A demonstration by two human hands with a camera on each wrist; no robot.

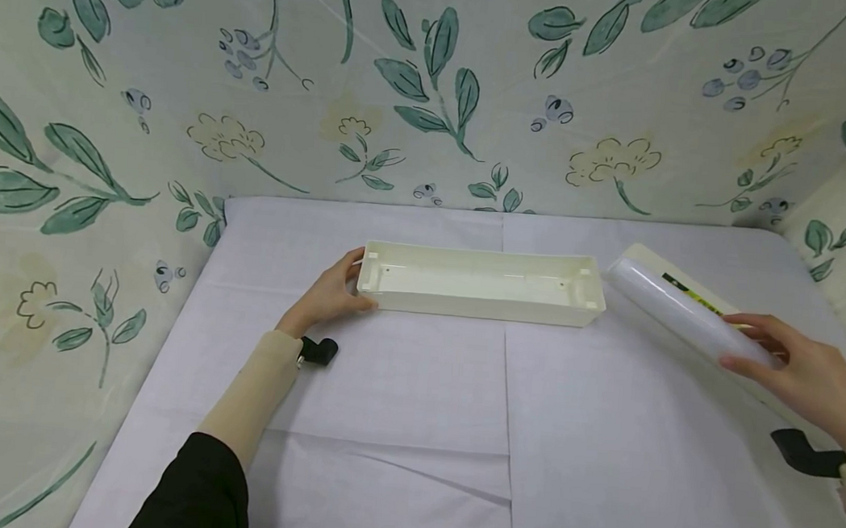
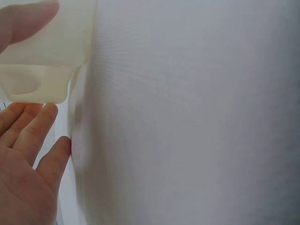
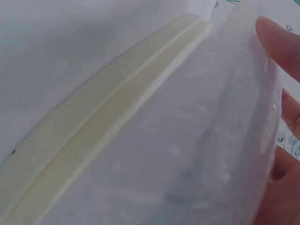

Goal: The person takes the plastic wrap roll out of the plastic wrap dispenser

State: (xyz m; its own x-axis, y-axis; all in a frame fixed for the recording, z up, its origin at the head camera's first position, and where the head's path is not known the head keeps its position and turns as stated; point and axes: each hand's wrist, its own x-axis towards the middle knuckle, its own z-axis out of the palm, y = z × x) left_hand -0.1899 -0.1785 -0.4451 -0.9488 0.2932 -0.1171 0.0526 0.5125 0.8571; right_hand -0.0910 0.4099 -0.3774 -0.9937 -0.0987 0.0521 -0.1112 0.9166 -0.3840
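Observation:
A long cream plastic box (image 1: 478, 307), open at the top, lies across the middle of the table. My left hand (image 1: 330, 289) holds its left end, the thumb on the near side and the fingers at the far side. To the right, a clear, whitish roll of plastic wrap (image 1: 682, 310) is slanted over a cream lid (image 1: 643, 254) that bears a yellow-and-black label. My right hand (image 1: 798, 364) grips the near end of this roll between thumb and fingers. In the right wrist view, the ridged edge of the lid (image 3: 89, 112) runs alongside the roll (image 3: 187, 126).
White cloth (image 1: 401, 384) with fold lines covers the table. Behind and at both sides hangs a curtain (image 1: 478, 82) with green leaves and yellow flowers. A black bracket (image 1: 319, 350) sits at the left wrist, another bracket (image 1: 807, 457) at the right.

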